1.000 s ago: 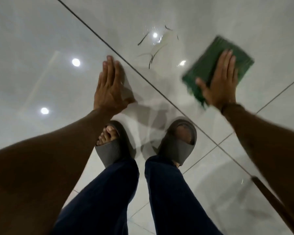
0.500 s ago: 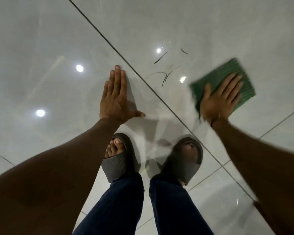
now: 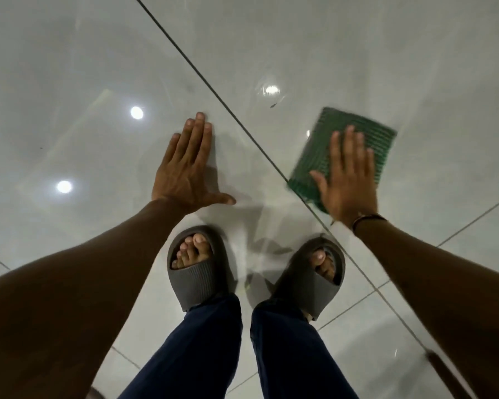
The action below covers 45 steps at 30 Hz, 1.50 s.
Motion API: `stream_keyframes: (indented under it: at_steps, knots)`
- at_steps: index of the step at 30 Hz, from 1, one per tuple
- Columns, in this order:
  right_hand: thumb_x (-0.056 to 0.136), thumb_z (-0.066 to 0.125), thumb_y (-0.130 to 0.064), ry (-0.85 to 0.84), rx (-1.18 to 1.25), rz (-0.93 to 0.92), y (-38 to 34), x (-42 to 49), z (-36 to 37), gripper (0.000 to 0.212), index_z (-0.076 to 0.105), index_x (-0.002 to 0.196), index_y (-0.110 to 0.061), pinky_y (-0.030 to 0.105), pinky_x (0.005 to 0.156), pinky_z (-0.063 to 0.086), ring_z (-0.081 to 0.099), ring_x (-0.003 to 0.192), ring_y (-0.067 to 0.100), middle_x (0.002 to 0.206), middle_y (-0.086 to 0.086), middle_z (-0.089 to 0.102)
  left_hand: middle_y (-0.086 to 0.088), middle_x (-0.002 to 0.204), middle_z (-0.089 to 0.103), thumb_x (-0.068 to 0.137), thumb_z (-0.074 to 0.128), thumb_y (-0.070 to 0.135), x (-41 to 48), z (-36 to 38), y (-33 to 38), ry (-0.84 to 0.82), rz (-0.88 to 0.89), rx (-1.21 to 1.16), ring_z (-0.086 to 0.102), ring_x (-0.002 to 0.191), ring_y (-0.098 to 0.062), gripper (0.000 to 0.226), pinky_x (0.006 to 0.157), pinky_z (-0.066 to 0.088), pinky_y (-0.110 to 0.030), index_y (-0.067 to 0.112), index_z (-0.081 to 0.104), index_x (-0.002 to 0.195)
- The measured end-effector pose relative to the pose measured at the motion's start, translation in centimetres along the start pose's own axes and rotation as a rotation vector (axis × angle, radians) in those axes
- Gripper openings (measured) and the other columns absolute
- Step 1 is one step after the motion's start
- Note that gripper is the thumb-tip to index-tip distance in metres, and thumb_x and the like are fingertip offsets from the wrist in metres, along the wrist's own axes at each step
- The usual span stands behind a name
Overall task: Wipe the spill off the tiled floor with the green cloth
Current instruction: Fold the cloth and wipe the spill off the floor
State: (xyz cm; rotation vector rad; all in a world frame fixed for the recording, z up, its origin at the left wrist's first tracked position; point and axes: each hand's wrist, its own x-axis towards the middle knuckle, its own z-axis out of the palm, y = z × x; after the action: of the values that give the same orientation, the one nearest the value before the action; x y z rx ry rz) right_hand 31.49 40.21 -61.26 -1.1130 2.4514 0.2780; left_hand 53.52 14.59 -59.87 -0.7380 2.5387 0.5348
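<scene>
The green ribbed cloth [image 3: 317,159] lies flat on the glossy white tiled floor [image 3: 357,53], right of a dark grout line. My right hand [image 3: 349,180] presses on it with fingers spread flat, covering its near half. A faint wet smear with a small dark fleck [image 3: 272,105] shows just beyond the cloth, near a lamp reflection. My left hand [image 3: 186,165] rests palm down on the floor left of the grout line, fingers together, thumb out, holding nothing.
Two feet in grey slides [image 3: 196,266] [image 3: 314,277] and dark blue trouser legs stand just below the hands. A brown wooden stick [image 3: 444,370] lies at the lower right. Ceiling lights reflect in the tiles at left.
My right hand has slid the cloth left and nearer, toward the grout line. The dark streaks of the spill beyond it have nearly gone. My left hand has stayed planted.
</scene>
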Motion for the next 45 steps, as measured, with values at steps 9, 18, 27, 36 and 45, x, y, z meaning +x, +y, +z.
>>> stream_keyframes:
  at_steps: [9, 18, 27, 36, 45]
  knots:
    - [0.108, 0.021, -0.069, 0.151, 0.097, -0.071, -12.4, 9.9, -3.6, 0.091, 0.008, 0.174, -0.007, 0.062, 0.137, 0.01, 0.007, 0.169, 0.044, 0.181, 0.024, 0.006, -0.015, 0.182, -0.015, 0.056, 0.052, 0.11, 0.2, -1.0, 0.3, -0.035, 0.003, 0.01, -0.011, 0.169, -0.032, 0.166, 0.138, 0.007, -0.051, 0.008, -0.01, 0.172]
    - [0.106, 0.02, -0.073, 0.07, 0.14, 0.14, 1.6, 5.7, -1.6, 0.094, 0.008, 0.174, -0.009, 0.062, 0.136, 0.014, 0.009, 0.169, 0.045, 0.182, 0.023, 0.007, -0.008, 0.181, -0.024, 0.051, 0.062, 0.105, 0.5, 0.2, 0.1, -0.029, -0.024, -0.018, -0.02, 0.168, -0.03, 0.17, 0.138, 0.005, -0.05, 0.013, -0.018, 0.171]
    - [0.108, 0.029, -0.068, 0.154, 0.144, -0.248, -13.1, 12.0, -4.0, 0.088, 0.0, 0.175, -0.018, 0.061, 0.137, 0.006, -0.005, 0.17, 0.039, 0.183, 0.017, -0.006, -0.011, 0.182, -0.017, 0.059, 0.046, 0.11, 0.9, 1.5, -0.7, 0.067, 0.041, 0.013, -0.012, 0.17, -0.029, 0.162, 0.137, 0.017, -0.054, 0.009, -0.012, 0.172]
    - [0.106, 0.019, -0.075, 0.042, 0.003, -0.069, 8.2, 2.3, -0.9, 0.09, 0.01, 0.175, -0.018, 0.063, 0.131, 0.028, 0.012, 0.17, 0.038, 0.183, 0.014, 0.004, -0.015, 0.182, -0.012, 0.067, 0.036, 0.109, 5.3, 0.1, -1.1, 0.116, 0.051, 0.023, -0.007, 0.17, -0.033, 0.153, 0.137, 0.016, -0.053, 0.004, -0.005, 0.172]
    - [0.1, 0.015, -0.081, 0.267, 0.16, 0.215, -4.1, 21.3, -7.6, 0.104, 0.007, 0.174, -0.007, 0.067, 0.135, 0.005, 0.002, 0.169, 0.044, 0.182, 0.024, 0.001, -0.016, 0.183, -0.006, 0.071, 0.044, 0.106, 6.0, 2.4, -0.9, 0.167, 0.136, 0.043, -0.002, 0.17, -0.032, 0.151, 0.136, 0.008, -0.049, 0.003, 0.0, 0.172]
